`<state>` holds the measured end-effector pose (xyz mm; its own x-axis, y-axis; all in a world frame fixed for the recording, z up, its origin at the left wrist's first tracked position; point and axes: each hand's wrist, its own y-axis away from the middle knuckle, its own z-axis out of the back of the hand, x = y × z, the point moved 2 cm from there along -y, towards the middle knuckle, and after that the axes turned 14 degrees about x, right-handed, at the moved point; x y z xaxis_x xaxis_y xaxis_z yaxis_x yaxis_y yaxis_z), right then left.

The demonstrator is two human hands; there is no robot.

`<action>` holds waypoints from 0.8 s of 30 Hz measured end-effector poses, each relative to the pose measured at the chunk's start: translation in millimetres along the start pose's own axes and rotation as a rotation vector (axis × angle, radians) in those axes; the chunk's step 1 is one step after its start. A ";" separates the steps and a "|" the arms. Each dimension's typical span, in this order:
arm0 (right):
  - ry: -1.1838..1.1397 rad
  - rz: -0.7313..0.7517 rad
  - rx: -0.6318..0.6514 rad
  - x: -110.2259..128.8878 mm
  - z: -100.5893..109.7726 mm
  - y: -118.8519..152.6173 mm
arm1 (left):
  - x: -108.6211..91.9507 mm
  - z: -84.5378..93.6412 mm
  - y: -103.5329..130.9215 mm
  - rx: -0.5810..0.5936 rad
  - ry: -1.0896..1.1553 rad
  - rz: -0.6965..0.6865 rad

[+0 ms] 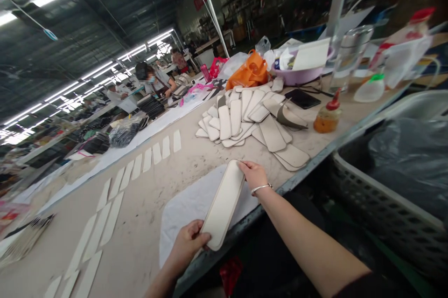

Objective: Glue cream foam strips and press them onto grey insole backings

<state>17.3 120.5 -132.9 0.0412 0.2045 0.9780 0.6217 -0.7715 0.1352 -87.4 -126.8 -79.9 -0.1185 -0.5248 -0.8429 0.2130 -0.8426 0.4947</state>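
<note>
A long cream strip with rounded ends [224,204] is held tilted above a white sheet [180,204] near the table's front edge. My left hand [189,242] pinches its lower end, thumb on top. At its upper right corner the fingers of my right hand [255,176] are closed on the edge; a bracelet circles that wrist. Beyond my right hand lies a loose heap of similar cream and grey pieces [241,111]. Narrow white strips [136,166] lie in rows on the table to the left.
A glue bottle with a red tip [328,114], a black phone [303,98] and a clear bottle with a green cap [371,88] stand or lie at right. Behind the heap are an orange bag [248,72] and a purple basin [297,75]. A plastic basket [381,190] adjoins the table. A co-worker [154,81] sits farther back.
</note>
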 end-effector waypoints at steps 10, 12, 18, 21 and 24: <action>0.008 0.021 0.006 11.3 3.1 1.4 | 4.2 -7.6 -4.3 -0.030 0.034 0.032; 0.000 0.021 0.008 12.6 3.5 2.3 | 5.8 -10.5 -5.3 -0.023 0.040 0.050; -0.122 -0.036 0.014 11.1 2.2 0.8 | -0.2 -7.9 -3.0 -0.024 0.071 0.014; -0.242 -0.101 0.030 8.9 -1.3 -2.8 | -20.9 15.7 -4.3 -0.095 0.086 -0.061; -0.302 -0.161 0.042 4.3 -6.3 -5.6 | -62.3 48.1 -19.7 -0.186 0.109 -0.166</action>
<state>9.1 121.9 -128.4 0.1655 0.4954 0.8528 0.6703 -0.6908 0.2712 -130.9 -83.3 -26.9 -0.0639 -0.3565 -0.9321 0.3750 -0.8741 0.3086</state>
